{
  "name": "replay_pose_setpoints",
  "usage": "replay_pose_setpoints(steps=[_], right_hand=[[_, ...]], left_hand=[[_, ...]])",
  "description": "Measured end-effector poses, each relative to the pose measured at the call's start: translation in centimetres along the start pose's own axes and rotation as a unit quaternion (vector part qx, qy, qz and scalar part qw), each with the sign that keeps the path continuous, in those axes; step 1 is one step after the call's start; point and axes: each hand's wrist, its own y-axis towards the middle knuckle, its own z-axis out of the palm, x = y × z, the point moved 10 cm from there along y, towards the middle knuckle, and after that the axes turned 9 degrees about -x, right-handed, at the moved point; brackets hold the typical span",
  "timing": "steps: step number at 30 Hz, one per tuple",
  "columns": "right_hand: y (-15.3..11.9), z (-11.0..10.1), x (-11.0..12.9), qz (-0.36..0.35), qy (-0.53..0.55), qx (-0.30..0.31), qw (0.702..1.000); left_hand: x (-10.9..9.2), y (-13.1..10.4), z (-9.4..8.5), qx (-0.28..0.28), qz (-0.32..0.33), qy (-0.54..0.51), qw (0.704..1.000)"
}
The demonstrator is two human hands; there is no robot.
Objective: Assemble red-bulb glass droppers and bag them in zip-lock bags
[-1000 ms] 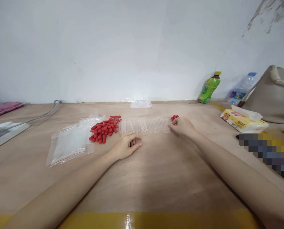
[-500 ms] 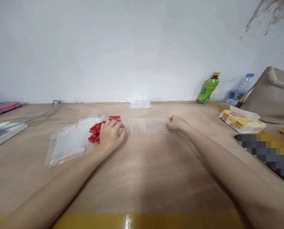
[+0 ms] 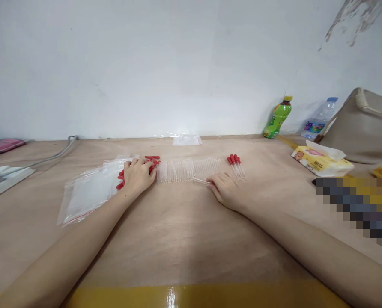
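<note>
My left hand (image 3: 139,174) bends over a pile of red rubber bulbs (image 3: 120,182), its fingers closed around a bulb at the pile's right side. Much of the pile is hidden beneath that hand. A row of clear thin dropper tubes (image 3: 174,171) lies side by side in the middle of the table. Between the fingertips of my right hand (image 3: 225,188) is a single clear tube (image 3: 199,180), pointing left along the row's near edge. Beyond the right hand lie several droppers (image 3: 236,164), clear tubes capped with red bulbs.
Clear zip bags (image 3: 91,188) lie left of the bulbs, and another bag (image 3: 187,140) is by the wall. At right are a green bottle (image 3: 277,117), a water bottle (image 3: 319,119), a tissue pack (image 3: 322,162) and a bag (image 3: 358,128). A cable (image 3: 56,152) runs at left.
My right hand has let go of a red-capped dropper at the right group, moved left and nearer, and taken a clear tube. My left hand has shifted left over the bulbs.
</note>
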Motion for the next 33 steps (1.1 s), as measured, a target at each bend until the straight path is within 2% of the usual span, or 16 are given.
replay_pose_setpoints(steps=[6,10,13,15,17,19,21,23,27,33], right_hand=[[0.0,0.1,0.0,-0.011,0.024,-0.021,0.999],[-0.2,0.0,-0.3,-0.011,0.038,-0.044,0.998],[-0.3,0.1,-1.1,0.012,0.058,-0.053,0.997],[-0.4,0.0,-1.6,0.029,0.071,-0.059,0.995],[-0.5,0.0,-1.8,0.036,0.082,-0.061,0.994],[-0.5,-0.1,-1.9,0.043,0.087,-0.06,0.993],[-0.5,-0.2,-1.9,0.048,0.086,-0.054,0.994],[-0.4,-0.2,-1.6,0.047,0.079,-0.042,0.995],[-0.3,-0.4,-0.7,0.022,0.071,-0.03,0.997],[-0.3,-0.6,0.4,-0.006,0.063,-0.043,0.997]], left_hand=[[0.0,0.1,-0.5,-0.038,-0.001,-0.002,0.999],[0.1,0.1,-2.4,-0.114,-0.021,-0.036,0.993],[-1.5,-0.4,-4.0,-0.147,0.0,-0.142,0.979],[-4.0,-1.1,-4.5,-0.118,0.056,-0.254,0.958],[-6.8,-2.2,-4.3,-0.052,0.111,-0.346,0.93],[-8.8,-3.3,-3.8,0.018,0.143,-0.392,0.909],[-9.8,-4.2,-3.2,0.073,0.159,-0.402,0.899],[-10.1,-4.6,-2.6,0.105,0.16,-0.394,0.899],[-10.1,-4.4,-1.9,0.122,0.135,-0.378,0.907],[-10.2,-3.6,-1.7,0.079,0.08,-0.381,0.918]])
